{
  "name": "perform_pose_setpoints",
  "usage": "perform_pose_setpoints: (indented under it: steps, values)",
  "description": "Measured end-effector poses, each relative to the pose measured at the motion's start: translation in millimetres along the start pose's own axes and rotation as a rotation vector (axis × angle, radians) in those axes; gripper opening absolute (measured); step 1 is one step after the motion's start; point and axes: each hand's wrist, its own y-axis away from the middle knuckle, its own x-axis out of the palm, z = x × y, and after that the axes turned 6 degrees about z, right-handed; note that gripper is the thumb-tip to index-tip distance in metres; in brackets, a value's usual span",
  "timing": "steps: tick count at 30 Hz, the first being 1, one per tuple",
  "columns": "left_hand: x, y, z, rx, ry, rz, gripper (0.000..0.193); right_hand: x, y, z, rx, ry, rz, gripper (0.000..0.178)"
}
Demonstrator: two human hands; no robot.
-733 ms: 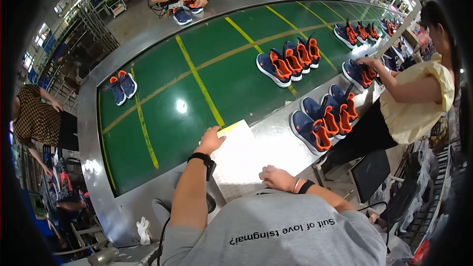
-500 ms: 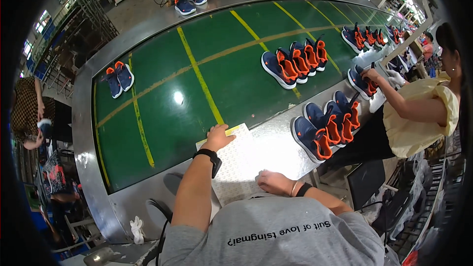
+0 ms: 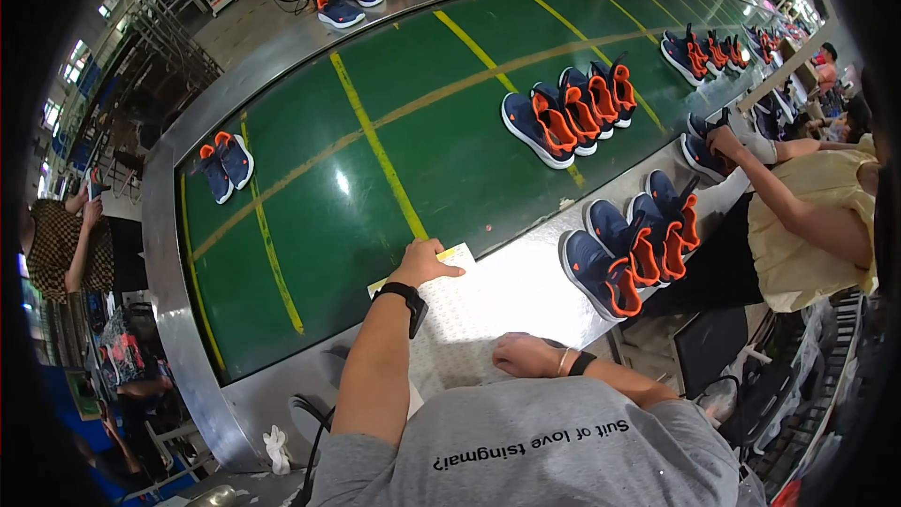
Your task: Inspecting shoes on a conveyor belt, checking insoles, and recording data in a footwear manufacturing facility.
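A pale dotted sheet [image 3: 457, 324] lies on the metal ledge in front of me. My left hand [image 3: 427, 263] rests on its far edge beside the green conveyor belt, thumb stretched out to the right; the fingertips are partly hidden. Close to my body, my right hand [image 3: 526, 355] sits low at the sheet's right side with its fingers curled in, and nothing shows in it. To the right of the sheet, several navy sneakers [image 3: 601, 272] with orange linings and white soles stand side by side on the ledge.
The green belt [image 3: 310, 197] with yellow stripes carries a sneaker pair [image 3: 225, 167] at left and more sneakers [image 3: 568, 113] right of centre. Co-workers handle shoes across the belt, at far left and at right [image 3: 807, 216]. A crumpled white cloth [image 3: 277, 451] lies at lower left.
My hands stay nearly in place. My view has shifted slightly. The person at far left has raised a shoe, and the co-worker at right has shifted to the right with a sneaker.
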Motion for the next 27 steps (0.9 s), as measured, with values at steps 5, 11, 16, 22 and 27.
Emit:
perform_pose_setpoints:
  steps: [5, 11, 16, 22, 27]
  values:
    - [-7.3, 1.0, -0.3, 0.175, 0.188, 0.042, 0.046, -21.0, -4.2, 5.1, -0.067, -0.086, -0.129, 0.010]
    - [-14.4, 21.5, -10.5, 0.304, 0.239, 0.018, 0.022, -107.9, -34.7, 24.1, -0.015, 0.092, -0.754, 0.008]
    - [-19.7, 49.7, -31.0, 0.434, 0.331, -0.097, 0.023, -135.1, -55.1, 37.7, -0.034, 0.296, -0.771, 0.008]
    - [-26.8, 66.6, -44.5, 0.404, 0.309, -0.059, 0.021, -131.7, -61.0, 37.1, -0.068, 0.449, -0.694, 0.009]
    - [-28.8, 73.8, -46.9, 0.371, 0.304, -0.030, 0.022, -127.9, -55.0, 45.4, -0.090, 0.631, -0.684, 0.011]
